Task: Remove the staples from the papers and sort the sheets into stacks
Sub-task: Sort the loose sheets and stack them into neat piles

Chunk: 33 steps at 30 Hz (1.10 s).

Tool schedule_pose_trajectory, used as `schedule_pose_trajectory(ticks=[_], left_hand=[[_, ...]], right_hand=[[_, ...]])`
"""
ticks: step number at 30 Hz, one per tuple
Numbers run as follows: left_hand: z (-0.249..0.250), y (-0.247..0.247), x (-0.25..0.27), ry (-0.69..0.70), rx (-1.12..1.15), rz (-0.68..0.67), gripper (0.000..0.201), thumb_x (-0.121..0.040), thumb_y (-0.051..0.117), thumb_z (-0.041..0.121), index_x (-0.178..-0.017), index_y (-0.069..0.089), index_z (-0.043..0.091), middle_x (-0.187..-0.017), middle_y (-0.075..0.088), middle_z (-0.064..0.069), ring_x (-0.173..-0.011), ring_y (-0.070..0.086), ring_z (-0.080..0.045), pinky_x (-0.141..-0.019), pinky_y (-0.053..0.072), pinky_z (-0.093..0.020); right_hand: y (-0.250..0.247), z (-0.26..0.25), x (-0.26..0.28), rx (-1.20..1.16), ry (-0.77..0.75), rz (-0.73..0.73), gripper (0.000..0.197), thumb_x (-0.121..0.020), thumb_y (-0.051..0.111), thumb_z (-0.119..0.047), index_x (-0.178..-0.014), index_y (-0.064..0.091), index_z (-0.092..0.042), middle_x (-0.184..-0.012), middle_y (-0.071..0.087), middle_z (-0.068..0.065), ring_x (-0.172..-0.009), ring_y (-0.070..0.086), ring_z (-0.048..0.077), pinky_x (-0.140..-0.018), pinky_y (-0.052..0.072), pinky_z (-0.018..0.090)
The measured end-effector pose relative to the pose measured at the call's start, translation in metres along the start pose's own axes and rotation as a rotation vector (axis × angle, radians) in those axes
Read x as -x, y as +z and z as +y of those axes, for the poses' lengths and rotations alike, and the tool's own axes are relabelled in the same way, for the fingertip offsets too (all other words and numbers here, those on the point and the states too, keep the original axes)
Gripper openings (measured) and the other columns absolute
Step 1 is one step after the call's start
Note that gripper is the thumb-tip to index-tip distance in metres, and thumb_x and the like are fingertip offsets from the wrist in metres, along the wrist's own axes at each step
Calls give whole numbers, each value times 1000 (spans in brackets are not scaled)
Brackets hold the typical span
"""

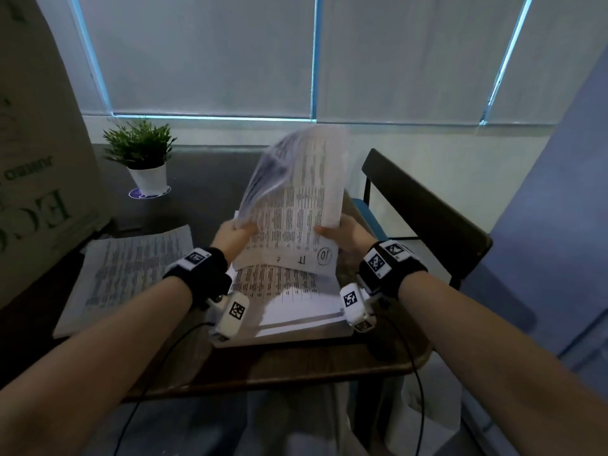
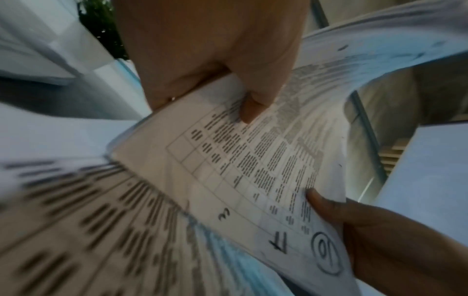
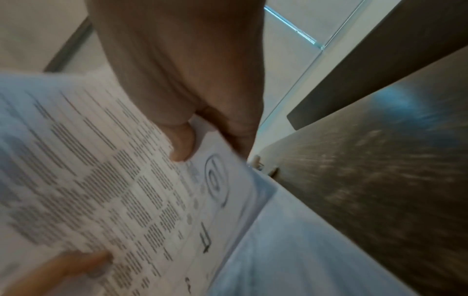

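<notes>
A bundle of printed sheets (image 1: 292, 209) is lifted above the desk, its far end curling upward and blurred. My left hand (image 1: 235, 233) pinches its left edge, thumb on top (image 2: 249, 109). Gripping the right edge is my right hand (image 1: 342, 235), thumb pressed beside a circled "10" (image 3: 216, 178). Handwritten "IT" and "3" mark the near margin of the bundle (image 2: 253, 170). Under it lies a thick stack of printed paper (image 1: 289, 297). A second, thinner stack (image 1: 131, 271) rests on the desk to the left. No staple or staple remover shows.
A small potted plant (image 1: 141, 156) stands at the far left of the dark desk (image 1: 296, 366). A large cardboard box (image 1: 33, 159) fills the left side. A black chair (image 1: 427, 212) stands to the right. Cables hang from both wrist cameras.
</notes>
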<state>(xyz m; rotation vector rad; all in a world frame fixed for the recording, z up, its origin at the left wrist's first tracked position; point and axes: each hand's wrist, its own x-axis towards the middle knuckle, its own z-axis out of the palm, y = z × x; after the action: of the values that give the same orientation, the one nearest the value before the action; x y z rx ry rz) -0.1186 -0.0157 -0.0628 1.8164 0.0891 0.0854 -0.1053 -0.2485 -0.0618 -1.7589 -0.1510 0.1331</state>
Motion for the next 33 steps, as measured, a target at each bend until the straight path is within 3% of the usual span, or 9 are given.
schedule_pose_trajectory(ticks=[4, 7, 11, 17, 20, 23, 27, 30, 33], left_hand=[[14, -3, -1, 109, 132, 156, 33, -83, 59, 3, -113, 48, 10, -104, 61, -3, -89, 61, -17, -75, 52, -32], [12, -10, 3, 52, 114, 132, 35, -76, 60, -7, -108, 55, 7, -103, 64, -1, -89, 62, -17, -70, 53, -30], [-20, -18, 10, -79, -73, 74, 19, -76, 62, -2, -94, 68, 2, -101, 70, -13, -95, 65, -30, -89, 53, -43], [-70, -27, -2, -194, -428, 84, 26, -71, 62, 21, -93, 64, 8, -101, 67, -13, -91, 62, -30, -87, 53, -44], [-52, -21, 22, -274, -443, 43, 37, -84, 56, 17, -114, 55, -5, -110, 59, -17, -93, 55, -30, -81, 46, -34], [-40, -6, 35, -287, -462, -17, 35, -97, 45, 7, -127, 46, -11, -118, 54, -20, -101, 51, -30, -80, 39, -33], [-32, -4, 36, -265, -460, -19, 33, -94, 45, 4, -124, 49, -11, -127, 54, -23, -101, 54, -30, -79, 41, -33], [-11, -29, 35, -244, -376, 23, 40, -91, 55, 12, -125, 49, -8, -126, 54, -24, -115, 53, -37, -89, 45, -40], [12, -80, 30, -233, -250, 101, 34, -90, 59, 14, -118, 55, -5, -107, 60, -27, -97, 60, -37, -81, 50, -40]], right_hand=[[2, -27, 14, -43, -129, 11, 30, -93, 64, -13, -121, 57, -15, -120, 67, 8, -107, 67, 24, -91, 56, 43], [5, -34, 18, 100, -71, 78, 34, -98, 57, -10, -130, 54, 0, -122, 64, 9, -103, 65, 21, -82, 57, 27], [20, -11, 25, 283, 181, 30, 42, -96, 62, -18, -130, 56, 4, -128, 63, 17, -114, 63, 28, -103, 48, 43], [26, 14, 40, 550, 246, -7, 40, -92, 68, -29, -117, 63, 3, -116, 67, 8, -105, 63, 24, -90, 50, 33], [19, 22, 42, 536, 281, 77, 45, -91, 69, -31, -119, 59, 3, -118, 65, 8, -110, 62, 26, -98, 50, 38], [21, 19, 46, 419, 365, -45, 40, -98, 58, -29, -126, 55, -1, -126, 60, 9, -116, 57, 26, -102, 45, 38], [24, 3, 39, 608, 325, -89, 47, -92, 64, -26, -133, 57, -3, -134, 58, 14, -122, 57, 31, -105, 46, 41], [39, -44, 29, 649, 163, -70, 50, -95, 60, -22, -142, 49, -10, -124, 61, 9, -89, 61, 19, -77, 51, 20], [84, -90, 21, 636, -42, -49, 56, -96, 61, -25, -143, 44, 0, -140, 52, 14, -112, 58, 25, -87, 49, 31]])
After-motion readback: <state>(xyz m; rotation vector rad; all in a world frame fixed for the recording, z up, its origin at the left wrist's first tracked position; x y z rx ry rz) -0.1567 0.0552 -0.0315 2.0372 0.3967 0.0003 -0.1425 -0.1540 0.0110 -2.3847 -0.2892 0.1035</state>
